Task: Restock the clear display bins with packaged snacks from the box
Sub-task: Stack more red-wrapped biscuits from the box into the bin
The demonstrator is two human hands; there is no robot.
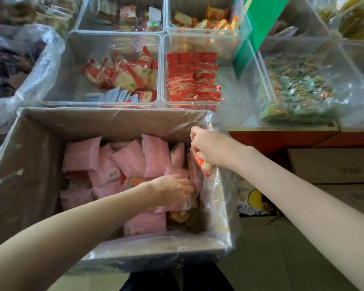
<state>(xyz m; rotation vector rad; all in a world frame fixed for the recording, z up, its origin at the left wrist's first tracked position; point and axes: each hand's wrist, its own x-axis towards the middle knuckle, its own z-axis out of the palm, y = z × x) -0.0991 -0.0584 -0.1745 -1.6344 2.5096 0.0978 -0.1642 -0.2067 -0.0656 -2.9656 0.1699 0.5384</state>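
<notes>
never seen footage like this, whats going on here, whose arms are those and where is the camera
There is no machine here. The single picture comes from a wide-angle camera worn on a person's head, looking forward and down, so the two bare arms are the wearer's own.

In front of the person sits a cardboard box lined with clear plastic and holding pink snack packets. Beyond it are clear display bins partly filled with red-wrapped snacks.

The left hand reaches down among the packets in the box; what its fingers grip is hidden. The right hand, at the box's right edge, holds a red-and-white wrapped snack together with some of the plastic liner.
</notes>
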